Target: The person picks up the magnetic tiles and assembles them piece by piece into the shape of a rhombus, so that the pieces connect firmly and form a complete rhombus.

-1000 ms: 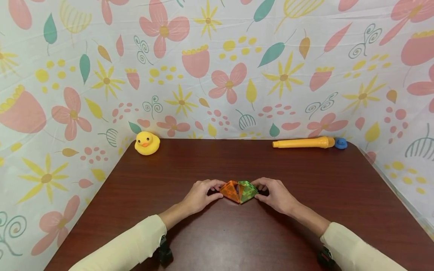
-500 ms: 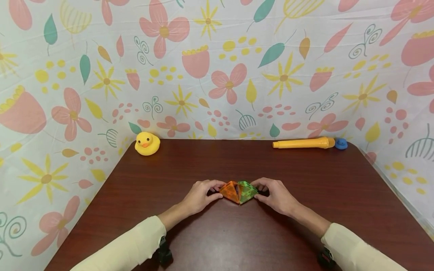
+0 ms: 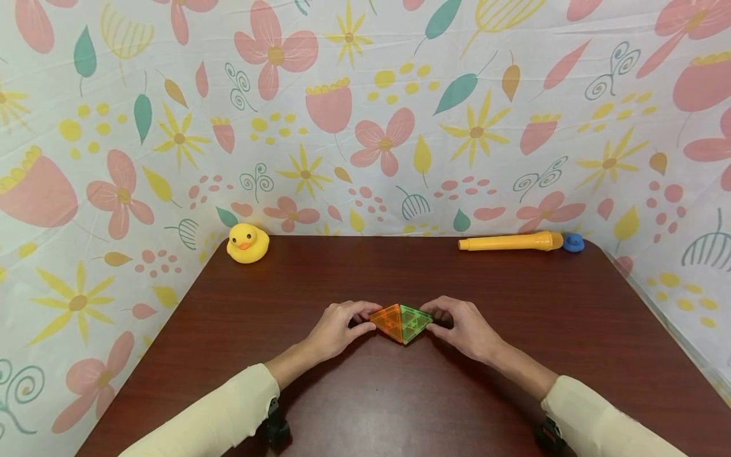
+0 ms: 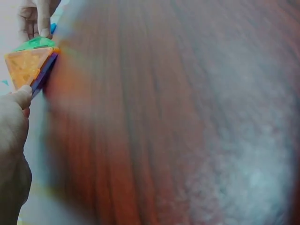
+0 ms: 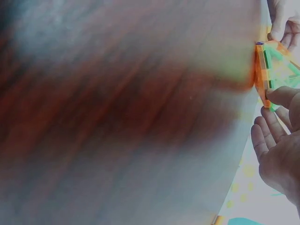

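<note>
Two translucent triangular magnetic tiles meet edge to edge in the middle of the head view, an orange tile [image 3: 388, 322] on the left and a green tile [image 3: 414, 322] on the right. The left hand [image 3: 335, 329] pinches the outer corner of the orange one between thumb and fingers. At the opposite corner, the right hand [image 3: 467, 329] pinches the green one. A purple tile [image 4: 43, 76] shows beneath the orange one in the left wrist view. In the right wrist view another orange piece [image 5: 259, 75] lies against the green one; how the lower pieces join is mostly hidden.
The dark brown table [image 3: 365, 393] stands against a flower-patterned cloth [image 3: 365, 95]. At its back left corner sits a yellow rubber duck [image 3: 248, 243]. A yellow toy microphone [image 3: 510, 241] and a small blue duck [image 3: 573, 242] lie at the back right.
The gap between the orange and green tiles, where something dark purple showed, has closed. Both tiles now face up more flatly with their edges together. The right hand has shifted very slightly.
</note>
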Demonstrator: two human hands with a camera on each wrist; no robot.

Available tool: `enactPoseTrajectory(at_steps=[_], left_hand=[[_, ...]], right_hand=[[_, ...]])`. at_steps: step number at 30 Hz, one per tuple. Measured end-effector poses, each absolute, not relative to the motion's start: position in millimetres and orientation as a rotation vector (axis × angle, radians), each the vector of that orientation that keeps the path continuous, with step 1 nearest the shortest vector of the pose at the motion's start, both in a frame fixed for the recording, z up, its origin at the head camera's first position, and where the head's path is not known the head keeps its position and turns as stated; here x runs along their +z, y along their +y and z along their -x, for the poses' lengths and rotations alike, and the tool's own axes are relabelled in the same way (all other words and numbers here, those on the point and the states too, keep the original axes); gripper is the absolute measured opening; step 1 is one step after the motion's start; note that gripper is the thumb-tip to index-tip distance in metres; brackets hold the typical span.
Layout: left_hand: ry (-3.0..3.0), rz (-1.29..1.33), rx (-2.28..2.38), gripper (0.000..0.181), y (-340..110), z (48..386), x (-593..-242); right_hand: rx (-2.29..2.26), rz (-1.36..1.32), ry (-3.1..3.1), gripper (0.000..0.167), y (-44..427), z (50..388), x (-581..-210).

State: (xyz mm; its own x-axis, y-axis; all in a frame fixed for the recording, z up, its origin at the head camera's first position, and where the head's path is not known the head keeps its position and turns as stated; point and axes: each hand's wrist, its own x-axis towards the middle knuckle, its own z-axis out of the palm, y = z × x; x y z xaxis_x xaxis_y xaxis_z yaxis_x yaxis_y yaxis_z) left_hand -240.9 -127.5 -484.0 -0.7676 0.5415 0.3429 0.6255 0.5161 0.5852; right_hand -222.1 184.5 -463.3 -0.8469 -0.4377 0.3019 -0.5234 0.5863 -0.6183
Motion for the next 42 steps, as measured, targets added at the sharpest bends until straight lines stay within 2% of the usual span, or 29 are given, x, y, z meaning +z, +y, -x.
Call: enactPoseTrajectory(at_steps=[8,19,26,30,42], left_hand=[[-2.655,1.000,-1.078,0.036,-127.0,239.1,-483.3],[-2.651,1.007,-1.074,0.035,-126.1,240.4,-483.4],[-2.634,1.012,-1.065,0.034,-126.9,240.1,-482.6],[-2.637,1.012,-1.060,0.034,-127.3,239.8,-482.2],[-2.652,1.009,-1.046,0.035,-126.8,240.5,-482.4]], right_hand=[[1.169,-0.835,-2.687,0.036,181.2,220.9,-463.9],[1.144,-1.003,-2.762,0.073,164.2,223.9,-466.1],[1.027,-0.978,-2.853,0.087,153.3,228.5,-464.2],[0.989,-0.967,-2.892,0.090,148.4,231.4,-463.0],[0.957,-0.995,-2.885,0.085,144.5,233.8,-461.2]])
